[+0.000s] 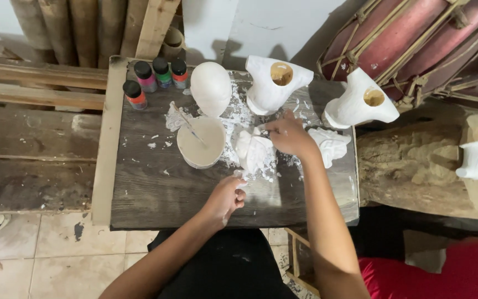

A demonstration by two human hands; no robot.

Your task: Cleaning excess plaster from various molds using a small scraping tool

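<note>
A craft workshop is showing here. White plaster casts [276,83] and paint bottles [156,77] are crowding a dusty wooden worktable [156,194], with bamboo poles [73,27] leaning behind.

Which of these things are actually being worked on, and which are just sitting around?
In use:
- white plaster piece, between both hands
- left hand, steadying its near edge
- right hand, working its top

Lying about:
- bowl of white mix
- four paint bottles
- egg-shaped cast
- two hollow casts
- drum
</note>
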